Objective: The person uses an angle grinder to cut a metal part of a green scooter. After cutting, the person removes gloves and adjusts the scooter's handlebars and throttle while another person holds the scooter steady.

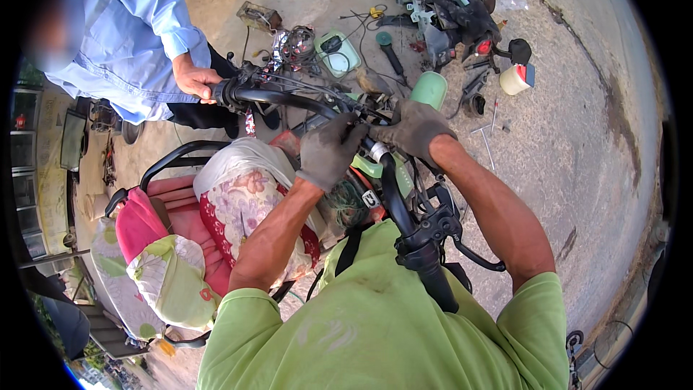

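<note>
**Handlebar (pixel 393 191) slants past me, its middle at my two hands**

In the head view, the handlebar's long axis runs from its far left end down to its near right end beside my chest. My gloved left hand (pixel 328 148) is on the left of its middle, my right hand (pixel 415 130) on the right; neither is clearly nearer. My fingers curl in close there, almost meeting, but their tips are hidden, so I cannot tell whether they are clamped on anything. A co-worker's hand (pixel 193 78) is at the handlebar's far end.

Left of the handlebar is a padded seat (pixel 209 245); right of it, concrete ground (pixel 563 144) with a T-wrench (pixel 486 148). Beyond it lies a stripped scooter (pixel 451 25).
</note>
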{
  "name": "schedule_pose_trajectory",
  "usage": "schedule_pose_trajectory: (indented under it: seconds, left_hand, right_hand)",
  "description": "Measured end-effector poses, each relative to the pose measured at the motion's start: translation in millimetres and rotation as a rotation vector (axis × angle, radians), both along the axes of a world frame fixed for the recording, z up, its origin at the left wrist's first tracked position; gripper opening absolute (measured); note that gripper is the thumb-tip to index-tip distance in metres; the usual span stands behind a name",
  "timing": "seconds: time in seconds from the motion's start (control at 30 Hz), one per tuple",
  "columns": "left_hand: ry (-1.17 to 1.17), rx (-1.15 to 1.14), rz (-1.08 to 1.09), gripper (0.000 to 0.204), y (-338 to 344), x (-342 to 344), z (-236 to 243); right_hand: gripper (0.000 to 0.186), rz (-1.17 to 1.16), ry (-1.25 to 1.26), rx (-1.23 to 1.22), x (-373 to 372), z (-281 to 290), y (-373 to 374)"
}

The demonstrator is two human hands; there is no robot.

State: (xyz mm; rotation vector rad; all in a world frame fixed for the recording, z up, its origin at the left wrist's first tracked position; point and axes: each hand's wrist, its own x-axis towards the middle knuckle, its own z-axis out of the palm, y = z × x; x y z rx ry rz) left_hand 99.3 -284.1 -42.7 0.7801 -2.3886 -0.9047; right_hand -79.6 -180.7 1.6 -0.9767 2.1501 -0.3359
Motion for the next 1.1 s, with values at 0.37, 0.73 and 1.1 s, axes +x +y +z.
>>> schedule_pose_trajectory:
  seconds: [0.37, 0.73, 1.1]
  left_hand:
    - [0.02, -0.123, 0.028, 0.019, 2, -2, -16]
    - [-0.014, -0.111, 0.014, 0.022, -1, -3, -14]
    - [0.074, -0.094, 0.005, 0.019, 0, -6, -12]
  right_hand:
    - [0.065, -0.015, -0.025, -0.019, 2, 5, 0]
    - [0.065, -0.018, -0.013, -0.006, 1, -4, 0]
    - [0.067, -0.011, -0.015, -0.035, 1, -2, 2]
